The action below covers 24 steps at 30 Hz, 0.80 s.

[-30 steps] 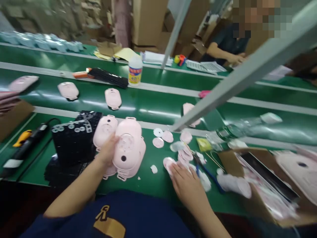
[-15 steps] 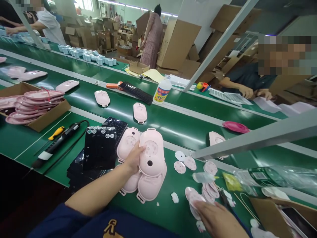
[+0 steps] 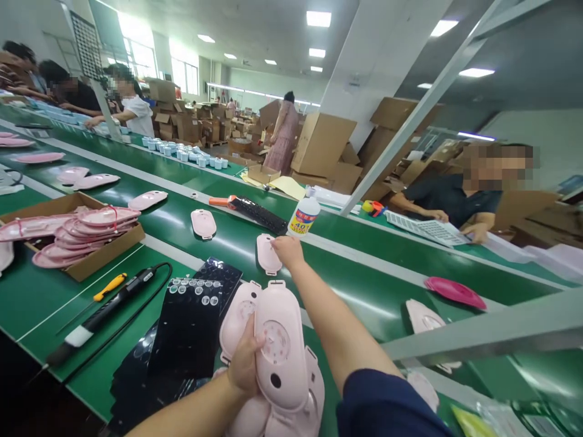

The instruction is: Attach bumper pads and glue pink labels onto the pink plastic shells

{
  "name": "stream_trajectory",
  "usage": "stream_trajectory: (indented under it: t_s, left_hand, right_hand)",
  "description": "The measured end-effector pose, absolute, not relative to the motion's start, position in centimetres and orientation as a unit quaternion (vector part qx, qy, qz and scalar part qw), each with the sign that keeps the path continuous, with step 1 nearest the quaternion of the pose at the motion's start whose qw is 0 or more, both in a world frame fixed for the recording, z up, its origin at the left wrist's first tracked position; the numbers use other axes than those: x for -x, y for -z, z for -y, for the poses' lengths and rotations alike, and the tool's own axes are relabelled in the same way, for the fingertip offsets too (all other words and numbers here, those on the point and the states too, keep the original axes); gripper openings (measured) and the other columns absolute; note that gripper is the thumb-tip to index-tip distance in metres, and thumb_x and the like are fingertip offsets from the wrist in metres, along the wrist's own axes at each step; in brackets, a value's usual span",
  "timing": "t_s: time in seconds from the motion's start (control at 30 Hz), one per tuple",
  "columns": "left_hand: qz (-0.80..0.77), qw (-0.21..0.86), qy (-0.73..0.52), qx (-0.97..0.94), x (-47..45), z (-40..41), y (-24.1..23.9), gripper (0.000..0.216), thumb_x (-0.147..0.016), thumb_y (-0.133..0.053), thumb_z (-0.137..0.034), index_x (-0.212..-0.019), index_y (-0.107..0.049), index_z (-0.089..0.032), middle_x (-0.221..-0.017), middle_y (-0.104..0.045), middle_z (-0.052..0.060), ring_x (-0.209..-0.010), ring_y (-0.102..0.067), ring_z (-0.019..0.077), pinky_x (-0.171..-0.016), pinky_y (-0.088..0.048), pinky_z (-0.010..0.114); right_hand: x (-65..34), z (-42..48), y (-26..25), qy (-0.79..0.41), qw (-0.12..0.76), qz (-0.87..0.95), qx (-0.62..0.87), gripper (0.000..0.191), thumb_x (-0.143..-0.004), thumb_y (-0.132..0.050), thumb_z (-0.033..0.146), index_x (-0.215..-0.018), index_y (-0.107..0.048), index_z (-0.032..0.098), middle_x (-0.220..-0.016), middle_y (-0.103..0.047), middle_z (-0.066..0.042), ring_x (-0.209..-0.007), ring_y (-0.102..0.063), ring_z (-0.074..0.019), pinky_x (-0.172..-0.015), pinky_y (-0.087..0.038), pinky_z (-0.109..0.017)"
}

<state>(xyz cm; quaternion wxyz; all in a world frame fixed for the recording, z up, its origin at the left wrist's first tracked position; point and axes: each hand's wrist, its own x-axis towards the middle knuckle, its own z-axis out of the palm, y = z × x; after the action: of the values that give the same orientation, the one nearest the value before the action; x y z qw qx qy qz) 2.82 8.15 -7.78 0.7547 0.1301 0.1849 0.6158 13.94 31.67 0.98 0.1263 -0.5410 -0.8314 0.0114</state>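
Note:
My left hand point(image 3: 246, 364) grips a pale pink oblong plastic cover point(image 3: 280, 346) by its left edge. That cover has a round recess and a black dot, and it is tilted up over more pink covers point(image 3: 237, 321) on the bench. My right hand point(image 3: 289, 250) is stretched forward over the green belt, fingers closed at the right edge of a smaller pink cover point(image 3: 268, 258). Its fingertips are partly hidden. Just behind that hand stands a white glue bottle point(image 3: 304, 215). Black sheets with round stickers point(image 3: 186, 328) lie left of my left hand.
On the left are a carton point(image 3: 86, 261) of pink parts, a yellow screwdriver point(image 3: 109, 287) and a black corded tool point(image 3: 104, 309). A slanted metal bar point(image 3: 492, 328) crosses the right side. A person point(image 3: 455, 194) handles sheets across the belt.
My right hand has left the pile of oval pink pieces at lower right and reached forward to the cover on the belt. My left hand keeps its cover. The view has tipped upward.

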Motion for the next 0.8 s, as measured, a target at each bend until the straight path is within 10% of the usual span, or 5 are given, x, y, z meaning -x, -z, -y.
stream_trajectory:
  t_s: [0.4,0.63,0.8]
  left_hand:
    - [-0.207,0.763,-0.607,-0.082,-2.9,-9.1,7.0,0.082,-0.074,-0.075,-0.027,-0.149,-0.042,-0.027,-0.107,-0.075,0.006,-0.114,-0.068,0.0316,-0.111,-0.044,0.051]
    - [-0.21,0.756,-0.613,-0.098,-2.7,-9.4,7.3,0.076,-0.073,-0.074,-0.026,-0.144,-0.048,-0.031,-0.111,-0.074,0.005,-0.114,-0.067,0.0316,-0.111,-0.045,0.051]
    - [-0.333,0.719,-0.602,-0.1,-2.4,-9.5,6.6,0.071,-0.063,-0.075,-0.027,-0.132,-0.058,-0.026,-0.109,-0.074,0.006,-0.111,-0.068,0.0319,-0.104,-0.051,0.049]
  right_hand:
    - [-16.4,-31.9,4.2,-0.108,-0.047,0.816,0.566,0.067,-0.098,-0.045,0.056,-0.158,-0.03,0.03,-0.169,-0.02,-0.006,-0.155,-0.015,-0.0323,-0.121,-0.005,-0.066]
    - [-16.2,-30.9,0.5,-0.118,0.031,0.802,0.584,0.065,-0.092,-0.059,0.052,-0.149,-0.046,0.025,-0.164,-0.031,-0.013,-0.149,-0.032,-0.0354,-0.118,-0.021,-0.066]
    - [-19.6,-21.8,-5.0,-0.104,0.165,0.733,0.651,0.075,-0.097,-0.05,0.044,-0.161,-0.017,0.023,-0.169,-0.014,-0.014,-0.155,-0.019,-0.0293,-0.12,-0.025,-0.058]
